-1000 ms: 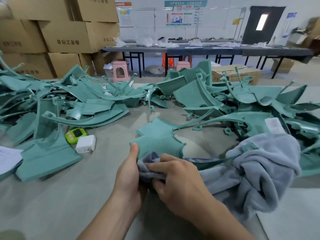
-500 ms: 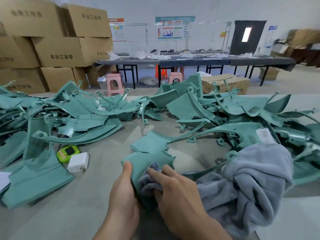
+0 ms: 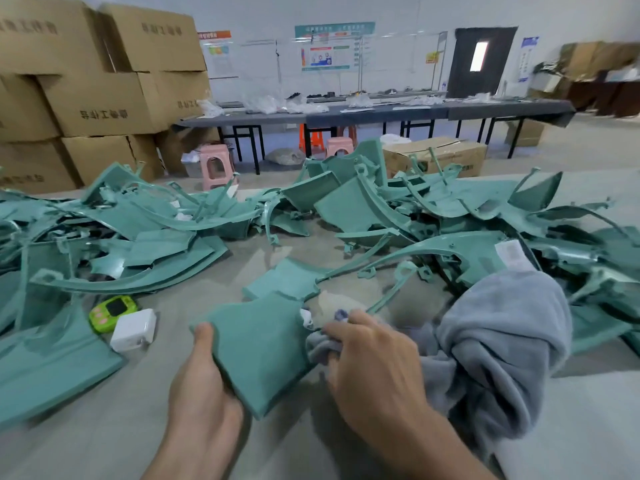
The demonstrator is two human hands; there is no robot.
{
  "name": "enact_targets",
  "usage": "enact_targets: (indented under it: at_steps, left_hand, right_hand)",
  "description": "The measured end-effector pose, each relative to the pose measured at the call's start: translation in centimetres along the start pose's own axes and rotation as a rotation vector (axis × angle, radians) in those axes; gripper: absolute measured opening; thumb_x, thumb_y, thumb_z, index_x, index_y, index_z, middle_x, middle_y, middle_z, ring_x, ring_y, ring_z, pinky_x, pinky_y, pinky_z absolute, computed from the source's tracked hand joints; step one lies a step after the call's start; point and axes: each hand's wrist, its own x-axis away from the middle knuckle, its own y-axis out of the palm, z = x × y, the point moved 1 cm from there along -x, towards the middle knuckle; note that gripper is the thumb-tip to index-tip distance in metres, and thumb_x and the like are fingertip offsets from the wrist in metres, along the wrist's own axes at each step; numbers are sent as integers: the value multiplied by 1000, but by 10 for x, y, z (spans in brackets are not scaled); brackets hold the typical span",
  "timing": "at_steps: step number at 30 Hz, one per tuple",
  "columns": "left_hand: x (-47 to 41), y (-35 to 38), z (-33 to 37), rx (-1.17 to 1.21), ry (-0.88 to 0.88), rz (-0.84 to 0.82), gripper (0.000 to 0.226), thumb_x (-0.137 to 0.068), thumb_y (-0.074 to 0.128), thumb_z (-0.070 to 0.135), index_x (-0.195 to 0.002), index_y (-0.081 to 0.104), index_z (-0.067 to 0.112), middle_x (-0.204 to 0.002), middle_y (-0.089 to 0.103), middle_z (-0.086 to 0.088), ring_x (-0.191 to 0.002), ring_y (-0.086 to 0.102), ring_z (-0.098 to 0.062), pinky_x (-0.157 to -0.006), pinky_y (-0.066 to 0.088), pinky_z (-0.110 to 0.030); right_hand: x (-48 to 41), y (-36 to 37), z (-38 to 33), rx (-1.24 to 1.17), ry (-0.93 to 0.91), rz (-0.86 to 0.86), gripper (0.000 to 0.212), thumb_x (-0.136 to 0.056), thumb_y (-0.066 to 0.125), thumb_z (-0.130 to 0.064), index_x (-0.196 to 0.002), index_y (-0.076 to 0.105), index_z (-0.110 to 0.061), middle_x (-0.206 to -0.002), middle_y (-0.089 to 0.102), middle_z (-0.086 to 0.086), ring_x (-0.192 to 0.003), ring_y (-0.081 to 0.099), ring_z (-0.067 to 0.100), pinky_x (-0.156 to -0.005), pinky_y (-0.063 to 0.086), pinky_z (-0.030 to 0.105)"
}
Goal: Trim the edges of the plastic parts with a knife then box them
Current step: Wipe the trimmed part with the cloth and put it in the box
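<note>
two hands work over the near surface [image 3: 104,427]: the left hand [image 3: 204,386] grips a flat teal plastic part [image 3: 259,341] by its left edge, thumb on top, while the right hand [image 3: 374,362], fingers curled, bunches a grey cloth [image 3: 495,341] against the part's right edge, heaps of like parts [image 3: 450,216] lying behind.

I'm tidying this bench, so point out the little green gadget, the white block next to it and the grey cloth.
green gadget [image 3: 115,308]: head view, on its dark screen.
white block [image 3: 134,329]: head view, middle of its top face.
grey cloth [image 3: 502,334]: head view, on its big bunched fold.
</note>
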Motion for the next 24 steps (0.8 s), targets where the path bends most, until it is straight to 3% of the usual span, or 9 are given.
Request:
enact_targets:
  at_steps: [4,7,10,12,14,16,18,22,24]
  left_hand:
    - [3,-2,-11,-43,-59,-19,66,-99,45,58,-120,67,-1,-111,74,-25,-92,74,-42,-62,61,-55]
    - [-5,-13,-5,-79,32,52,54,-99,53,53,-116,69,5,-105,77,-16,-89,76,-37,-65,59,-61]
    - [-13,-18,2,-148,115,134,44,-97,60,51,-111,72,11,-101,79,-6,-88,77,-29,-75,59,-59]
    - [-17,-22,8,-165,136,164,40,-96,63,50,-108,74,14,-99,80,-3,-86,78,-26,-74,60,-54]
    - [-18,-27,14,-169,135,190,38,-95,64,51,-106,75,16,-99,80,-3,-84,78,-27,-70,61,-51]
    - [-17,-29,14,-165,113,197,38,-95,64,50,-103,75,14,-96,80,-6,-80,78,-28,-63,61,-50]
    - [-15,-27,10,-161,100,200,37,-96,65,47,-99,75,11,-91,80,-8,-73,77,-28,-54,59,-47]
    - [-15,-22,13,-133,120,256,31,-98,64,40,-98,73,10,-80,79,-6,-61,75,-25,-45,55,-38]
    - [-15,-21,13,-132,124,267,33,-99,63,39,-96,73,8,-78,78,-7,-60,75,-25,-45,56,-37]
  right_hand:
    - [9,17,-24,-121,-181,-141,26,-80,46,-39,-90,67,-27,-94,59,-6,-80,65,21,-64,48,38]
    - [1,12,-8,-103,-159,-62,21,-78,56,-35,-93,71,-32,-89,59,-8,-74,63,17,-61,47,37]
    - [-2,4,0,-62,-88,63,12,-67,70,-34,-79,72,-37,-71,55,-10,-54,54,13,-49,32,26]
    - [-6,0,8,-17,-11,137,5,-74,66,-37,-73,70,-35,-66,50,-9,-49,45,13,-46,22,23]
    - [-11,-4,26,35,144,211,10,-79,65,-27,-71,68,-32,-67,45,-8,-49,41,13,-47,17,24]
    - [-15,-9,40,80,293,212,18,-81,64,-19,-76,71,-34,-70,44,-9,-51,42,12,-48,23,25]
    - [-15,-12,40,112,319,206,23,-82,64,-14,-79,73,-35,-71,44,-9,-52,42,12,-50,28,26]
    - [-12,-14,31,112,273,242,16,-81,71,-13,-78,71,-29,-72,47,-6,-54,47,21,-50,37,29]
    - [-6,-9,18,28,151,220,16,-77,79,-19,-84,74,-32,-76,56,-5,-56,56,23,-48,46,33]
